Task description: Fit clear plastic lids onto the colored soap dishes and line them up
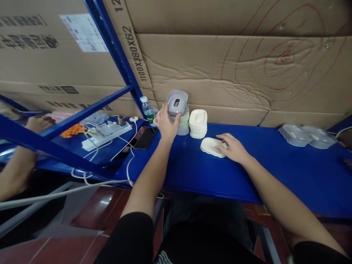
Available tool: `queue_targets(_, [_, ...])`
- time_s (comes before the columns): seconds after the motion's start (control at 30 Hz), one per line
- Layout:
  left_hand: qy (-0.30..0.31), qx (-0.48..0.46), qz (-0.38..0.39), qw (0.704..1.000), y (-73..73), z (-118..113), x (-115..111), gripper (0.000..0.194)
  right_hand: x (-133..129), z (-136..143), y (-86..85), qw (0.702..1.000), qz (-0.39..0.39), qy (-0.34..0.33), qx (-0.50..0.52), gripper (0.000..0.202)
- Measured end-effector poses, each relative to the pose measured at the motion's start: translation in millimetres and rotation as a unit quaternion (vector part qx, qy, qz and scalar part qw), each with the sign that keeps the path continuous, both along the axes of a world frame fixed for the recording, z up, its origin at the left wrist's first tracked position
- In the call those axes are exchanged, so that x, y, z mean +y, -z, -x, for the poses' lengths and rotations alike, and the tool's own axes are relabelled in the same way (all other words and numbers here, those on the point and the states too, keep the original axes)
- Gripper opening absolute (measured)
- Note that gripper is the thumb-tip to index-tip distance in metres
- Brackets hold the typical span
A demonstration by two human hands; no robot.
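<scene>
My left hand (pixel 167 124) grips the front left of a translucent container (pixel 184 99) with a grey inner face and a dark oval slot. The container rests on a stack of similar shells with pale green bands (pixel 183 124). Just right of it rises a pile of cream plastic pieces (pixel 198 123), rounded and nested on each other. A separate cream oval lid-like piece (pixel 211 146) lies flat on the blue table, in front of the pile. At its right end, my right hand (pixel 233 147) holds it, thumb and fingers bent over the edge.
Clear plastic shells (pixel 308 136) sit at the far right of the blue table (pixel 247 176). On the left are a water bottle (pixel 149 113), a black phone (pixel 145 138), and a power strip (pixel 106 135) with trailing cables. Behind the blue shelf frame, another person's hand (pixel 38 123) shows.
</scene>
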State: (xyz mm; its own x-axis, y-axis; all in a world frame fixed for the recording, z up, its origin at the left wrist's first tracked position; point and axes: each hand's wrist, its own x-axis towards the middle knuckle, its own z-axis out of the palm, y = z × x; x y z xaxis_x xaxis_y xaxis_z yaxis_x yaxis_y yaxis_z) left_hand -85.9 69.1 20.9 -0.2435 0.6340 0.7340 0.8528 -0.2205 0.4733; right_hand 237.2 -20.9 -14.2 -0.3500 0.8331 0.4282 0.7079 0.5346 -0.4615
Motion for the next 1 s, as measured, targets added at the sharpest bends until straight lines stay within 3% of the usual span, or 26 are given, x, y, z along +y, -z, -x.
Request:
queue_targets(0.27, [0.069,0.069,0.045,0.994,-2.2,-4.8,0.8,0.093,4.4,-1.1,5.9,0.999,0.011,-0.022,-0.046,0.049])
queue_targets(0.53, [0.076,0.069,0.013,0.995,0.6,-1.4,3.2,0.098,4.5,-0.6,6.4,0.997,0.029,-0.059,-0.052,0.062])
queue_targets(0.67, [0.087,0.054,-0.022,0.995,4.0,-5.2,2.7,0.092,6.0,-4.8,2.9,0.994,0.021,-0.073,-0.075,0.075])
queue_targets(0.83, [0.118,0.07,-0.072,0.988,8.6,-23.4,-7.9,0.074,8.4,-17.0,4.7,0.985,0.054,-0.01,-0.166,0.098])
queue_targets(1.0, [0.151,0.097,-0.083,0.98,9.2,-38.1,-20.2,0.063,10.7,-23.8,8.9,0.977,0.086,0.001,-0.196,0.084])
